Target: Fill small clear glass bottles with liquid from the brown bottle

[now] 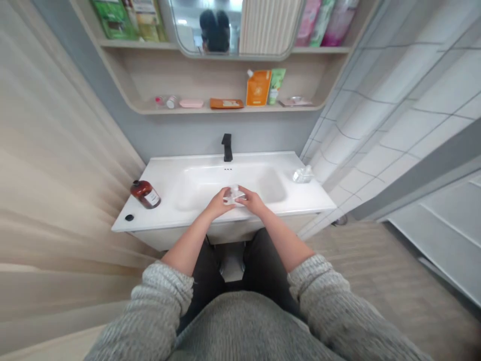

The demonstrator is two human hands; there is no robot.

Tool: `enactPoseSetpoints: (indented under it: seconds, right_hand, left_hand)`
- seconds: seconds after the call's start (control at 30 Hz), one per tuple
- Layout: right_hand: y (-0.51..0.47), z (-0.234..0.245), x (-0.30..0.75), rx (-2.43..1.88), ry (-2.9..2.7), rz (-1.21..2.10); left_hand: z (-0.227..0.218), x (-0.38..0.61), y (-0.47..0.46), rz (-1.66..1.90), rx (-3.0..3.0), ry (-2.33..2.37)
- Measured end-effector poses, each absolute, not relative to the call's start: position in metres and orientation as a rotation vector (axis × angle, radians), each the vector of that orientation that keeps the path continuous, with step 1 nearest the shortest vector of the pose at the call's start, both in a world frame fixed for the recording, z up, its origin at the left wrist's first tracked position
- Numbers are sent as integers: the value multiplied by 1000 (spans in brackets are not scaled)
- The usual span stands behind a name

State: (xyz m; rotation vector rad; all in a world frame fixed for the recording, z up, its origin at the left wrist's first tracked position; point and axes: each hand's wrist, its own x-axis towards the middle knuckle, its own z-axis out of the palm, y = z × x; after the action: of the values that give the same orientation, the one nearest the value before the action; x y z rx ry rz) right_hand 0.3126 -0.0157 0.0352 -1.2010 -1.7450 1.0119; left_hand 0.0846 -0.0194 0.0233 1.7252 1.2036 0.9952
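Note:
Between my two hands, over the front rim of the white sink, is a small clear bottle with a whitish top. My left hand grips it from the left, fingers curled at its side. From the right, my right hand closes on the same bottle with thumb and fingers. What the bottle contains cannot be made out. On the counter to the left, a brown bottle with a white label leans or lies tilted in view, and a small black cap lies in front of it.
A black faucet rises behind the basin. Another clear bottle sits on the counter's right end. Above, a shelf holds an orange pouch, a green tube and small items, below a mirror. A curtain hangs at left.

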Motion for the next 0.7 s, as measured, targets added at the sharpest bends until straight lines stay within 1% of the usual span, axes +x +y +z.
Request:
enactPoseSetpoints:
  seconds: [0.2, 0.4, 0.47, 0.57, 0.7]
  right_hand:
    - [-28, 43, 307, -1165, -1755, 972]
    - [-17, 59, 286, -1331, -1682, 632]
    - [-10, 64, 280, -1410, -1709, 589]
    - [-4, 67, 277, -1415, -1680, 604]
    - [-3, 62, 285, -1164, -1660, 785]
  left_hand:
    - [22, 82, -20, 1057, 1776, 1212]
    - [23, 83, -22, 1074, 1789, 1250]
    - [24, 82, -22, 1074, 1773, 1223]
    - [24, 81, -21, 1064, 1728, 1188]
    - [22, 79, -15, 1065, 1626, 1143]
